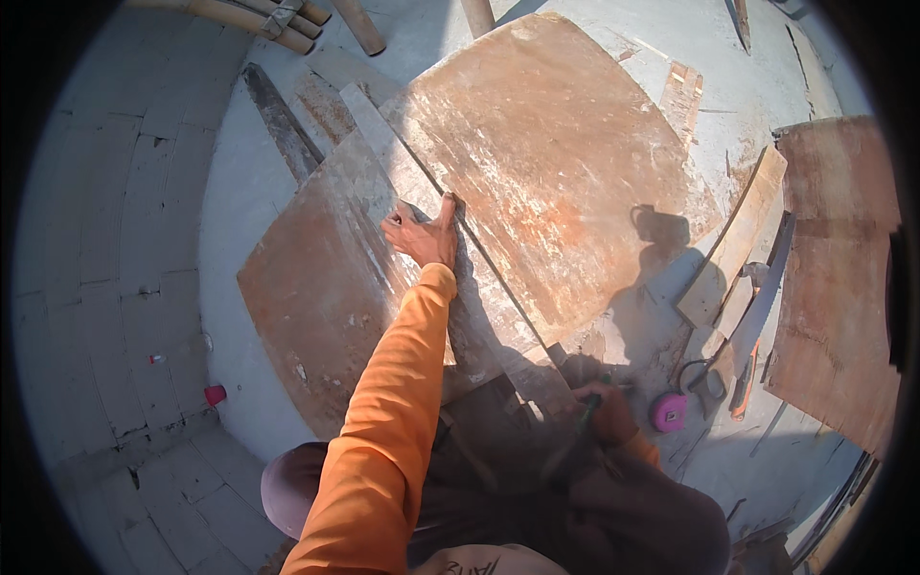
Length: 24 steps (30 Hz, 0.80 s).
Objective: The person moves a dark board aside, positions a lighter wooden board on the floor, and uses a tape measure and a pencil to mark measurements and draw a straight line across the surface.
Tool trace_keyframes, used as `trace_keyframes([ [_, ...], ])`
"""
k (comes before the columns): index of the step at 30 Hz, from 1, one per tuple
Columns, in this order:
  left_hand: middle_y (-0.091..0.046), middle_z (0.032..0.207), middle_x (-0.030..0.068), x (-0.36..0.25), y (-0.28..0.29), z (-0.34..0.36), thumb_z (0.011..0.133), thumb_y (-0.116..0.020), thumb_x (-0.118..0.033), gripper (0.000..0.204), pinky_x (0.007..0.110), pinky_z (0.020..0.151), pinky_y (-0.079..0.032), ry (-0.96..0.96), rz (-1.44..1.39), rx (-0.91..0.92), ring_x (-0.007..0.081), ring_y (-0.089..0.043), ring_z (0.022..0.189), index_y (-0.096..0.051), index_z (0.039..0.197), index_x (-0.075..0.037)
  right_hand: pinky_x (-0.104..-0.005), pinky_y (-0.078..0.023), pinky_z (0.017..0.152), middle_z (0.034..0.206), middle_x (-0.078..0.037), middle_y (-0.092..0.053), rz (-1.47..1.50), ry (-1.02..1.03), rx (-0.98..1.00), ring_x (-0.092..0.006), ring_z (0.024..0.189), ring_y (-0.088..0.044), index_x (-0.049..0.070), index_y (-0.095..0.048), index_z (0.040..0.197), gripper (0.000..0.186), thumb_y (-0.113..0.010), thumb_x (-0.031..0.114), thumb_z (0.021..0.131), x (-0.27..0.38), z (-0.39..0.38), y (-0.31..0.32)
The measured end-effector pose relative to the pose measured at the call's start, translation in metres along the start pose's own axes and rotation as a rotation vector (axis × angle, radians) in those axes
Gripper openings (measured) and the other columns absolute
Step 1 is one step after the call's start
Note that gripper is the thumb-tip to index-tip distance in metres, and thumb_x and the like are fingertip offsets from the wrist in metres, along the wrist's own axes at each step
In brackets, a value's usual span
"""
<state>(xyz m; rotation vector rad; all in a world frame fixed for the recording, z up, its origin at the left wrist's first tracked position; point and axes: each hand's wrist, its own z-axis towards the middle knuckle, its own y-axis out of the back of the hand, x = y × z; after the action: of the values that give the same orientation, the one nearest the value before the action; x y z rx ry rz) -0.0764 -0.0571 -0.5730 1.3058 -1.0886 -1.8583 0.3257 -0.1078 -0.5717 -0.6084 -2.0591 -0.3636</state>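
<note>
A worn brown plywood sheet [565, 163] lies in front of me, with a long straight wooden strip [489, 302] slanting across it. My left hand [424, 233] presses on the strip, its thumb at the right edge and its fingers bent over towards the left. Near the strip's close end, in shade, my right hand [609, 412] is closed around a thin tool with a green part; its kind cannot be made out. The strip's right edge runs along a dark line on the plywood. Just right of my right hand sits a pink tape measure [669, 412].
At the right lie a handsaw [767, 287], an orange-handled tool [746, 383], a curved board [733, 240] and another plywood sheet [834, 287]. Bamboo poles [249, 21] are at the far left. A block wall [125, 240] rises on the left, near a small red cup [215, 394].
</note>
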Motion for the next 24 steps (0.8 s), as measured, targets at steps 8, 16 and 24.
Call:
trace_keyframes([
  [8,-0.043,0.132,0.0212,-0.001,-0.002,-0.002,0.07,-0.081,-0.053,0.087,0.056,0.107,-0.033,0.044,0.045,0.005,0.0408,-0.04,0.127,-0.058,0.132,0.002,-0.0294,-0.052,0.07,0.083,-0.008,-0.073,0.091,0.036,0.02,-0.0118,0.076,-0.065,-0.001,-0.071,0.097,0.019,-0.077,0.011,0.084,0.001,-0.003,0.007],
  [16,-0.043,0.132,0.0223,-0.005,-0.003,0.0,0.068,-0.08,-0.052,0.087,0.056,0.107,-0.034,0.057,0.042,-0.011,0.0414,-0.04,0.128,-0.058,0.132,0.001,-0.028,-0.051,0.069,0.081,-0.007,-0.072,0.15,-0.031,0.042,-0.011,0.076,-0.065,-0.002,-0.071,0.097,0.019,-0.077,0.013,0.085,0.008,-0.002,0.01],
  [24,-0.042,0.129,0.0216,-0.009,-0.002,0.0,0.067,-0.08,-0.051,0.084,0.057,0.107,-0.033,0.064,0.057,0.002,0.0415,-0.04,0.127,-0.059,0.13,0.001,-0.0281,-0.052,0.07,0.083,-0.007,-0.073,0.217,-0.08,0.029,-0.0102,0.077,-0.065,-0.002,-0.071,0.097,0.019,-0.077,0.011,0.085,0.006,-0.003,0.005],
])
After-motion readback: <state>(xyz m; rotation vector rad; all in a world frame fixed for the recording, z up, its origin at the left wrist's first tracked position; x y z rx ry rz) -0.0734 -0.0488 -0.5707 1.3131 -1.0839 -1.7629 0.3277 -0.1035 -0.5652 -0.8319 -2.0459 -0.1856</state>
